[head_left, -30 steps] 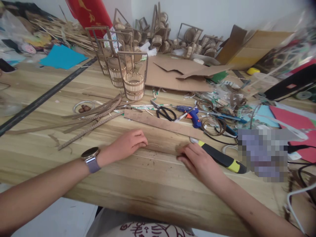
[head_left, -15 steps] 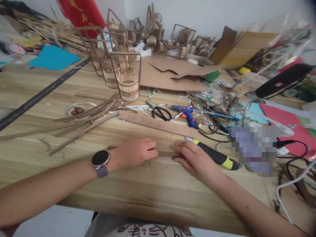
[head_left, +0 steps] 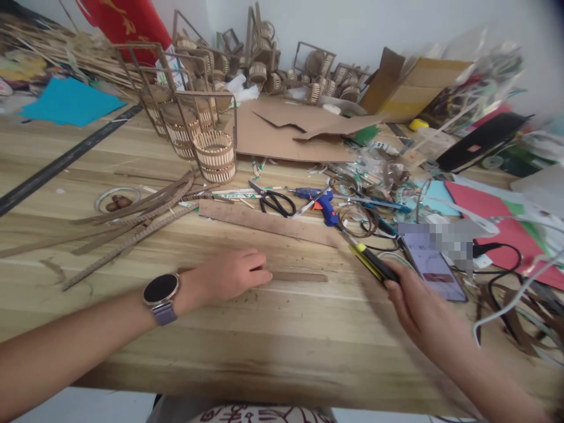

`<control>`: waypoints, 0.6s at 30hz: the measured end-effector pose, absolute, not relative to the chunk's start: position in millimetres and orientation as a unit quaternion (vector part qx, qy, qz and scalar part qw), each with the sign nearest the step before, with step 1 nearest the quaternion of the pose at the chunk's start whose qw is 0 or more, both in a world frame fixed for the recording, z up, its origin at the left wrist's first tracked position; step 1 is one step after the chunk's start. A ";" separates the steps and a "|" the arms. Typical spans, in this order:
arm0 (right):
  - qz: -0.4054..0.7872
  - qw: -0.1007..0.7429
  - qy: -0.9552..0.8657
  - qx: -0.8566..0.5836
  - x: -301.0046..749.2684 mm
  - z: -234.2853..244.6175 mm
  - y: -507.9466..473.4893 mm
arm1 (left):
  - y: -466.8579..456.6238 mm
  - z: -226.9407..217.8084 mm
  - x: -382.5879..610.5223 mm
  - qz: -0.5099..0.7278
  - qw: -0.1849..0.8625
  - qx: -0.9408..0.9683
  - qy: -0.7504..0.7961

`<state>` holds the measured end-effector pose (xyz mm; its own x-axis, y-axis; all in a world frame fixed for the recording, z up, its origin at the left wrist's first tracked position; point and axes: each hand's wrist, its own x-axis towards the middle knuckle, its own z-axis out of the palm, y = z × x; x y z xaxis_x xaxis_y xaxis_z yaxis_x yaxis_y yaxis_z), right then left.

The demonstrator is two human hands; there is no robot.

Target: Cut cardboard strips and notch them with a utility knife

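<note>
My left hand (head_left: 235,272), with a watch on its wrist, rests on a narrow brown cardboard strip (head_left: 304,277) lying flat on the table. Its fingers are bent together and press on the strip, whose right end sticks out past the fingertips. To the right, my right hand (head_left: 412,299) is closed around the handle of a black and yellow utility knife (head_left: 369,258), lifted off the table with its blade end pointing up and left. Beyond both hands lies a wider cardboard piece (head_left: 264,224).
Black-handled scissors (head_left: 277,202) and a blue glue gun (head_left: 324,202) lie farther back. At left are brown strips (head_left: 145,217) and small brown balls (head_left: 118,203). A small slatted basket (head_left: 215,155) stands behind them. A phone (head_left: 434,264) and cables lie at right.
My right hand has left the strip, moved right and picked up the utility knife from the table. My left hand stays on the strip. The view has shifted slightly.
</note>
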<state>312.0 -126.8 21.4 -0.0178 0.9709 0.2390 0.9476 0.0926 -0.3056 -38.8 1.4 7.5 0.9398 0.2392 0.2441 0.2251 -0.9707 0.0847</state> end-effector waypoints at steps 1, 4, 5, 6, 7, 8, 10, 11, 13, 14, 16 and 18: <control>0.101 0.220 -0.683 -0.689 308.2 27.0 -130.3 | 1.6 6.8 -38.8 0.130 0.028 0.984 0.118; 0.343 0.263 -0.584 -0.687 295.1 43.6 -140.6 | 1.9 6.1 -38.9 0.127 0.046 0.984 0.120; 0.401 0.271 -0.556 -0.676 290.5 47.7 -143.4 | 1.9 6.3 -39.0 0.123 0.054 0.983 0.122; 0.440 0.282 -0.532 -0.666 286.2 50.6 -145.8 | 1.9 6.6 -39.1 0.122 0.061 0.983 0.124; 0.470 0.292 -0.515 -0.655 282.4 52.2 -147.8 | 1.9 6.6 -39.3 0.121 0.066 0.982 0.126; 0.492 0.301 -0.503 -0.644 279.4 52.6 -149.5 | 1.8 6.5 -39.5 0.122 0.067 0.982 0.127; 0.521 0.314 -0.485 -0.628 275.2 51.3 -151.9 | 1.8 5.6 -39.9 0.125 0.061 0.982 0.126; 0.529 0.319 -0.479 -0.623 273.8 50.2 -152.8 | 1.9 4.9 -40.0 0.125 0.054 0.983 0.125; 0.536 0.331 -0.471 -0.617 271.2 48.1 -153.7 | 2.0 3.4 -40.0 0.120 0.038 0.984 0.124; 0.536 0.339 -0.469 -0.615 270.0 47.0 -154.0 | 2.1 2.8 -39.9 0.118 0.031 0.985 0.123; 0.532 0.356 -0.463 -0.613 268.2 44.5 -154.5 | 2.2 2.1 -40.0 0.117 0.021 0.985 0.122; 0.530 0.370 -0.454 -0.613 267.9 40.4 -155.4 | 1.9 2.2 -40.9 0.121 0.016 0.985 0.120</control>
